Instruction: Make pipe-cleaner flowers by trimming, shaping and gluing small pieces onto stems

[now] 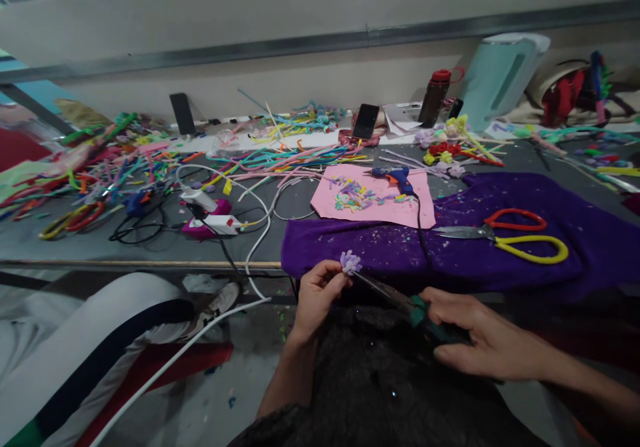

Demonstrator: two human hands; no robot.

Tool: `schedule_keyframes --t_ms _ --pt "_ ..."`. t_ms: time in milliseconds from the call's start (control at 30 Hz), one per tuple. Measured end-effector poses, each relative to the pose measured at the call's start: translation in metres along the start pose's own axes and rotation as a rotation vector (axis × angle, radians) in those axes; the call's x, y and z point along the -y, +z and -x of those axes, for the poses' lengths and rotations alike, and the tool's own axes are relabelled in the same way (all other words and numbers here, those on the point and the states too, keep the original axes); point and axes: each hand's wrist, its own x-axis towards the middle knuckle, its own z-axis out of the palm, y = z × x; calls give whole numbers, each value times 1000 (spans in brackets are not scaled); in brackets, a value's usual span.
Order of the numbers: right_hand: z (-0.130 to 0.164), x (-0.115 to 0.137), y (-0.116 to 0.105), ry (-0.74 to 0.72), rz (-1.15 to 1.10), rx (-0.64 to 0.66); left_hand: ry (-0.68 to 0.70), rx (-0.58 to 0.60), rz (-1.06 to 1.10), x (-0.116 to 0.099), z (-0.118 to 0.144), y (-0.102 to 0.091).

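My left hand (pixel 323 294) pinches a small lilac flower (pixel 351 262) of fuzzy chenille stem between thumb and fingertips, over the table's near edge. In my right hand (pixel 480 334) are green-handled long-nose pliers (pixel 387 292), their narrow metal tip pointing left and meeting the flower's underside. My palm and fingers cover much of the handles. Beyond both hands, a purple cloth (pixel 345 240) hangs over the edge, sprinkled with fluff. Upon it lie large scissors (pixel 493 232) with one red and one yellow handle, blades apart. A pink sheet (pixel 330 210) carries short cut chenille pieces (pixel 353 190) and a blue glue gun (pixel 393 176).
Chenille stems (pixel 290 160) sprawl across the grey table. At left sit power strips (pixel 213 224), with a white cable (pixel 200 337) hanging down to the floor. Phones (pixel 365 122), a dark bottle (pixel 434 97) and a mint jug (pixel 500 80) stand behind. Another person's leg (pixel 120 320) is at left.
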Motion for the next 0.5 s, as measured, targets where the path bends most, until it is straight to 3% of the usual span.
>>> schedule_keyframes --t_ms 500 --pt "-3 0 2 23 -66 32 76 -95 76 13 -4 1"
